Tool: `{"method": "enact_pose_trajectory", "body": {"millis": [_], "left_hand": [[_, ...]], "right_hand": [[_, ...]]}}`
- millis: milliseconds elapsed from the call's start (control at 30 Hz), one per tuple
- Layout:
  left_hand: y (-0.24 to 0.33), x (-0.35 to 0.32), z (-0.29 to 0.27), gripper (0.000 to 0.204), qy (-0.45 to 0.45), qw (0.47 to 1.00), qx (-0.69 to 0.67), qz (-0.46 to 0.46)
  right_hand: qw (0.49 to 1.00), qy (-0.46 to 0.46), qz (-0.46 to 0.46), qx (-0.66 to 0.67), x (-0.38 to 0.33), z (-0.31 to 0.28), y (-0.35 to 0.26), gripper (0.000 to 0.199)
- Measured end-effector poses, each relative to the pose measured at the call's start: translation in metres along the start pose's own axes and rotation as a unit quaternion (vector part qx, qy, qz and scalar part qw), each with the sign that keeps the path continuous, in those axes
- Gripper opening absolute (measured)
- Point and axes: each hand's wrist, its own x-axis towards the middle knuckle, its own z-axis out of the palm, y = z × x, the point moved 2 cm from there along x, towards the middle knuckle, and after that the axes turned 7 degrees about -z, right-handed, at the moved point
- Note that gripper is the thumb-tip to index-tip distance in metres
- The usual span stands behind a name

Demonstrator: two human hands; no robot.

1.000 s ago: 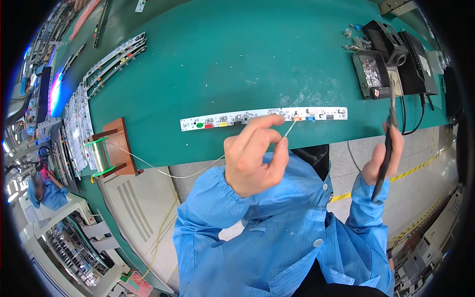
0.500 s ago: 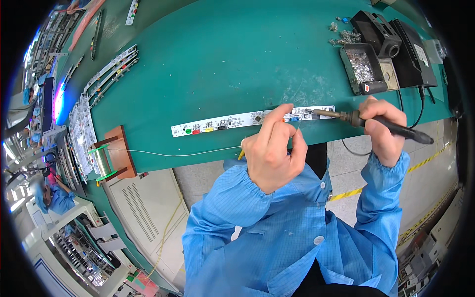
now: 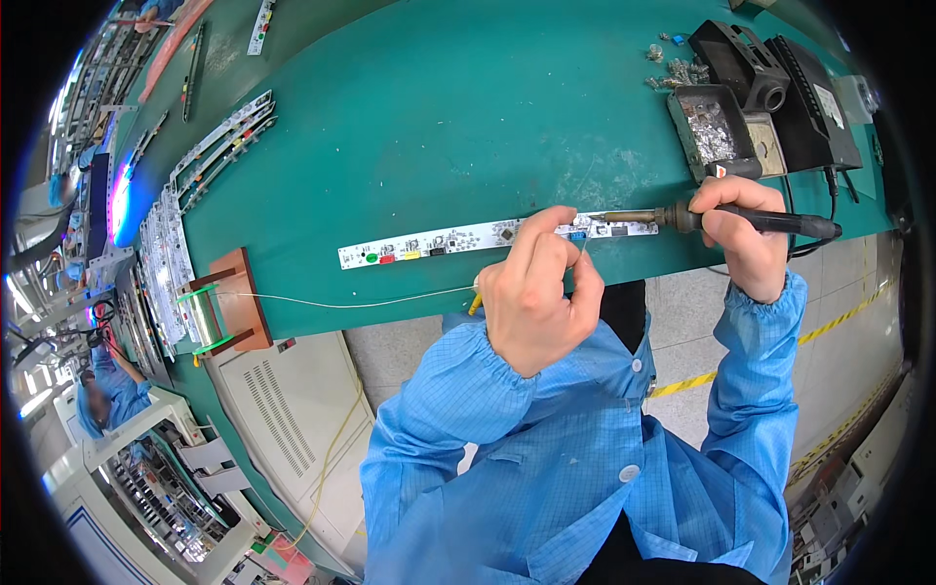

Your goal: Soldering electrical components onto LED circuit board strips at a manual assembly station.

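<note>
We see the white circuit board strip (image 3: 468, 237) lying along the table's (image 3: 439, 127) near edge, with the left hand (image 3: 541, 297) over its right half, fingers pinched on the thin solder wire (image 3: 361, 305) that runs from a spool (image 3: 202, 317) on a brown stand (image 3: 244, 302) by the near edge, further left. In the right hand (image 3: 746, 234) we see fingers wrapped round the soldering iron (image 3: 795, 224), its tip pointing left over the strip's right part, though whether it touches we cannot quite tell.
</note>
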Motion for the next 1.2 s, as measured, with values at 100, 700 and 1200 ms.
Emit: {"method": "enact_pose_trajectory", "body": {"millis": [100, 700, 1200], "left_hand": [[0.0, 0.001, 0.0, 0.016, -0.013, 1.0, -0.001, -0.012], [-0.001, 0.001, 0.0, 0.014, -0.03, 0.999, -0.018, -0.028], [0.002, -0.001, -0.004, 0.014, -0.02, 0.999, -0.037, 0.0]], "right_hand": [[1.0, 0.002, 0.017, -0.002, 0.001, 0.0, -0.002, 0.02], [1.0, 0.0, 0.019, 0.018, 0.003, -0.001, 0.002, 0.02], [0.989, 0.133, -0.035, 0.054, -0.023, -0.005, 0.004, 0.019]]}}
